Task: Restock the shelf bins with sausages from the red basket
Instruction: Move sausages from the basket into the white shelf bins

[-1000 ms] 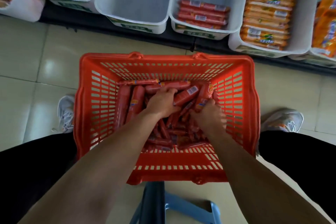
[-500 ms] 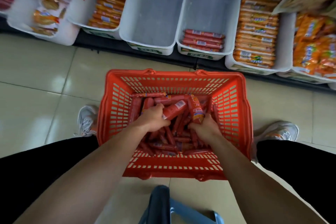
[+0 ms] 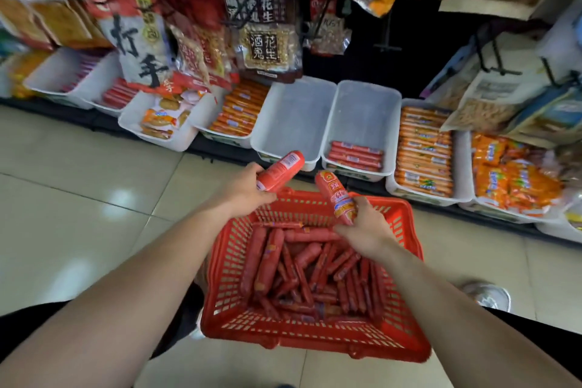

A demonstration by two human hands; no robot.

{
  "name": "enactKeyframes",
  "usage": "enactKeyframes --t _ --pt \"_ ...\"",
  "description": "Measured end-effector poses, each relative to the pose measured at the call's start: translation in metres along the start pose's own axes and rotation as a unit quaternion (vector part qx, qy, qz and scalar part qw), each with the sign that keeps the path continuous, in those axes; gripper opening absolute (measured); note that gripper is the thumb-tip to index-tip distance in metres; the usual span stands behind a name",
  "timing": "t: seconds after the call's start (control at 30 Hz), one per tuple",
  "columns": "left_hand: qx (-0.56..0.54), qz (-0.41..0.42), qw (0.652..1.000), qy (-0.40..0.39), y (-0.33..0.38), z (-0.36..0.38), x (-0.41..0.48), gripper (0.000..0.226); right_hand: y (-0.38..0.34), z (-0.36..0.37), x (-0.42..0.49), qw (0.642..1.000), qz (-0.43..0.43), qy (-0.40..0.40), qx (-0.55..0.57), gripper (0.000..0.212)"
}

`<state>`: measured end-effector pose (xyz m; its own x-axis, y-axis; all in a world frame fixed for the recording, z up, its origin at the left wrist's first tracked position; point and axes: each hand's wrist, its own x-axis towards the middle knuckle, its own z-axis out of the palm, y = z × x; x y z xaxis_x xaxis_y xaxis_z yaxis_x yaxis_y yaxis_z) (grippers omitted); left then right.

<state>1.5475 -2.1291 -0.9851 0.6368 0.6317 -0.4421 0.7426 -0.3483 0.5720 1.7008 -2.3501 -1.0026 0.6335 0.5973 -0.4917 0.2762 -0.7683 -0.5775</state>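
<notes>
You've got one sausage in each hand now, and both are up out of the red basket. A second ago your hands were buried in the pile, sorting; now they've lifted clear. Your left hand is wrapped around the lower end of a thick red sausage, label side up, its free end tilted toward the shelf. Your right hand holds a second sausage by its lower end, its top pointing up and away from you, just over the basket's far rim.

So the pick is done and the carry is under way. The basket is far from empty: a deep heap of sausages lies crossed over one another inside, so expect many more trips.

Ahead on the shelf sit two white bins side by side. The empty bin is straight beyond your left hand. The bin to its right has a short row of red sausages lined up at its front edge. Those look like the same kind you're holding, though the labels are too small to be sure.

Your view has also swung up, bringing in the hanging snack bags above. My guess: lay these beside the existing row, lengthwise like the rest.
</notes>
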Motion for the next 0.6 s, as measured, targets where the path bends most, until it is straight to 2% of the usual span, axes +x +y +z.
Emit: enactKeyframes --t 0.13,0.27,0.4,0.5,0.6 --pt "0.016 0.008 0.999 0.037 0.010 -0.008 0.043 0.050 -0.022 -0.010 0.044 0.999 0.006 0.029 0.041 0.059" --pt "0.031 0.021 0.999 0.037 0.012 -0.006 0.110 0.056 -0.028 -0.011 0.094 0.998 -0.008 0.049 0.037 0.062" --pt "0.100 0.063 0.993 0.022 0.014 -0.001 0.180 0.065 -0.018 -0.010 0.139 0.997 -0.024 0.066 0.018 0.061" --pt "0.128 0.057 0.990 0.024 0.013 0.016 0.222 0.056 -0.010 -0.006 0.167 0.996 -0.010 0.087 0.029 0.051" --pt "0.127 0.031 0.989 0.067 0.005 0.037 0.248 0.051 -0.012 0.001 0.191 0.993 0.001 0.099 0.064 0.046"
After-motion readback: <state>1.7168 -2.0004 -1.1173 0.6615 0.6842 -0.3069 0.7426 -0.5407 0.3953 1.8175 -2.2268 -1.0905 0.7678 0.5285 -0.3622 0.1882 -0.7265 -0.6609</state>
